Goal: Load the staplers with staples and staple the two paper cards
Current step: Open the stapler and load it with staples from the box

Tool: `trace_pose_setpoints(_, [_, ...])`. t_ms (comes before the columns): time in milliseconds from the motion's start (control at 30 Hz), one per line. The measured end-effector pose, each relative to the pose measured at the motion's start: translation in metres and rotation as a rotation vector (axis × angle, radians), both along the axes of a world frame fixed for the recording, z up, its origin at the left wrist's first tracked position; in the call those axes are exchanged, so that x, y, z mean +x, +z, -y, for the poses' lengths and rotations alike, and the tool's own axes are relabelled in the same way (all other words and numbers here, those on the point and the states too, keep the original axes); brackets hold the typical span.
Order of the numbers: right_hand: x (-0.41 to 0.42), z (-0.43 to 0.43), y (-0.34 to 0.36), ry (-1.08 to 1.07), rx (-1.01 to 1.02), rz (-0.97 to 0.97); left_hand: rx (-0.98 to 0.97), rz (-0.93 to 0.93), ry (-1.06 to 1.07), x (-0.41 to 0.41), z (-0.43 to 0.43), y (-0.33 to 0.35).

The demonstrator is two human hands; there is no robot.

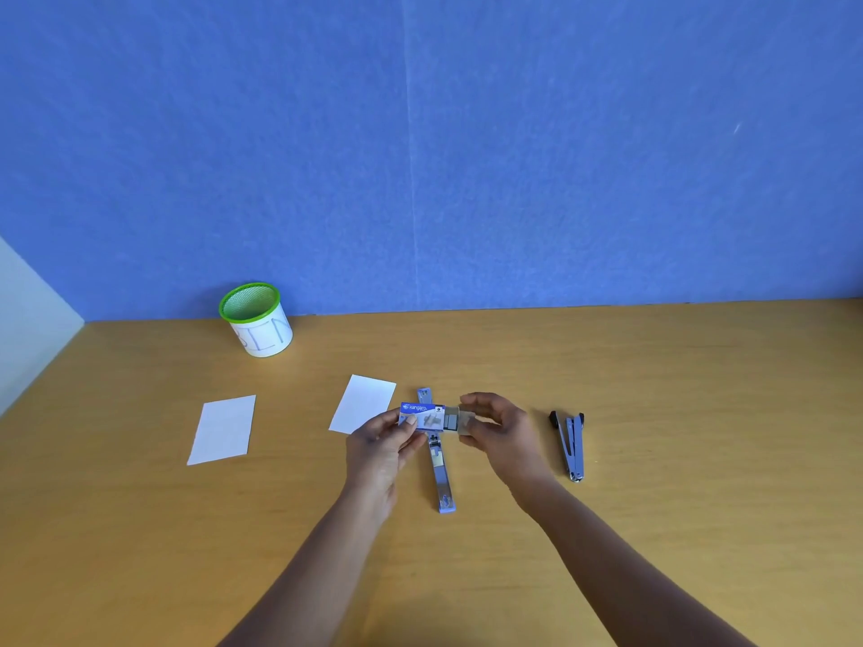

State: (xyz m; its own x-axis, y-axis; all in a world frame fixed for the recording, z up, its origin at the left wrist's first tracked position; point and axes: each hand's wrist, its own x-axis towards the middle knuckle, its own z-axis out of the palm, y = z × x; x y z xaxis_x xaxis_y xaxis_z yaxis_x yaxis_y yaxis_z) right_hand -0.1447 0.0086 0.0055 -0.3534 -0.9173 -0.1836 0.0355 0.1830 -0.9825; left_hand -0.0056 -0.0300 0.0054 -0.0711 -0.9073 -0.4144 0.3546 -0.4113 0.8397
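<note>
Wooden desk (654,389), blue wall (467,133) behind. Left hand (380,443) pinches blue staple box (422,415) above opened-flat stapler (441,478); right hand (502,429) grips inner tray (455,420), slid partly out. Second stapler (572,443) lies further right; right card (363,403) just beside the hands, left card (223,429) farther left, green-rimmed cup (261,326) at back.

Bright, even light, soft faint shadows, sharp overall, with slight wide-angle bending at the edges.
</note>
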Motion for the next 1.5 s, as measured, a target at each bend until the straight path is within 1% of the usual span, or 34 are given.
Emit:
trace_pose_setpoints(67, [-0.001, -0.002, 0.000, 0.006, -0.051, -0.341, 0.002, 0.008, 0.001, 0.000, 0.000, 0.000])
trace_pose_setpoints(100, [-0.001, -0.003, -0.001, 0.023, -0.099, -0.473, 0.002, 0.012, 0.003, 0.000, 0.000, 0.000])
trace_pose_setpoints(133, [-0.002, -0.003, -0.001, 0.049, -0.140, -0.558, 0.003, 0.016, 0.006, 0.000, 0.000, 0.000])
trace_pose_setpoints(200, [-0.004, -0.004, -0.002, 0.102, -0.160, -0.651, 0.003, 0.024, 0.010, 0.000, 0.001, 0.000])
trace_pose_setpoints(267, [-0.006, -0.005, -0.002, 0.121, -0.133, -0.728, -0.004, 0.035, 0.008, -0.001, 0.000, 0.000])
trace_pose_setpoints(367, [-0.006, -0.004, -0.003, 0.167, -0.068, -0.921, -0.017, 0.050, 0.015, -0.001, -0.001, -0.001])
trace_pose_setpoints(433, [-0.005, -0.002, -0.001, 0.202, -0.032, -1.009, -0.015, 0.054, 0.029, -0.002, -0.001, -0.001])
trace_pose_setpoints(700, [-0.003, 0.006, 0.006, 0.217, 0.032, -0.956, -0.017, 0.057, 0.032, -0.003, -0.003, -0.002])
trace_pose_setpoints(833, [-0.003, 0.005, 0.008, 0.220, 0.029, -0.969, -0.017, 0.055, 0.033, -0.003, -0.004, -0.002])
trace_pose_setpoints(933, [-0.001, 0.002, 0.009, 0.208, 0.007, -1.014, -0.021, 0.054, 0.035, -0.003, -0.004, -0.003])
trace_pose_setpoints(1100, [0.004, -0.004, 0.009, 0.173, -0.068, -1.168, -0.035, 0.064, 0.036, -0.002, -0.004, -0.002])
trace_pose_setpoints(1167, [0.005, -0.006, 0.008, 0.160, -0.094, -1.181, -0.040, 0.065, 0.035, -0.002, -0.003, -0.002])
trace_pose_setpoints(1333, [0.008, -0.008, 0.009, 0.142, -0.118, -1.082, -0.044, 0.071, 0.027, -0.002, -0.003, -0.004])
trace_pose_setpoints(1500, [0.006, -0.008, 0.010, 0.178, -0.089, -1.007, -0.039, 0.066, 0.024, -0.003, -0.002, -0.003])
